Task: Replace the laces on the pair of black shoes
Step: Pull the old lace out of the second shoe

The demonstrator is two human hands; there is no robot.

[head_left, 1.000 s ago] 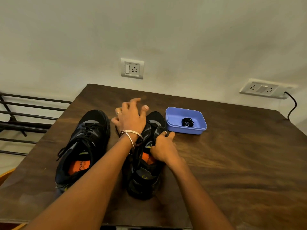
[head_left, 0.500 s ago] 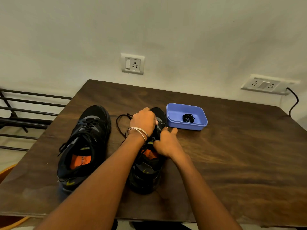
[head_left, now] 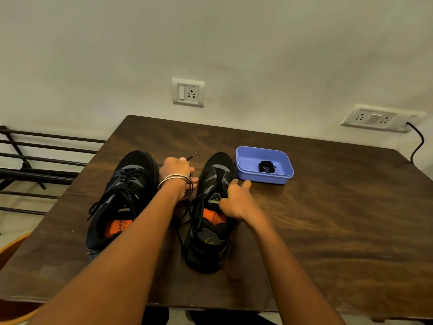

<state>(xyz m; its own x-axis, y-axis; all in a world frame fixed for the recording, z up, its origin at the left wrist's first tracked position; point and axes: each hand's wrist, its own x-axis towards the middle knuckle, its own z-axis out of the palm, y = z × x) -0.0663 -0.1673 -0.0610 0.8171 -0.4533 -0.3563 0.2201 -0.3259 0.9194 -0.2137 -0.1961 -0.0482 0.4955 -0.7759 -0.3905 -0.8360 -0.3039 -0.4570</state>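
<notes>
Centre frame, the right shoe (head_left: 212,207) looks stripped, its old lace (head_left: 192,156) gripped in the left hand (head_left: 177,171), right hand (head_left: 236,200) steadying it; left shoe (head_left: 124,195) still laced, new laces (head_left: 266,165) waiting in the blue tray (head_left: 248,154).

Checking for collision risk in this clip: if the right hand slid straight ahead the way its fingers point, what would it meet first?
Probably the blue plastic tray holding the coiled black lace. The right hand, gripping the unlaced right shoe, points toward the tray's near left corner, though depth is unclear and it might pass just left.
</notes>
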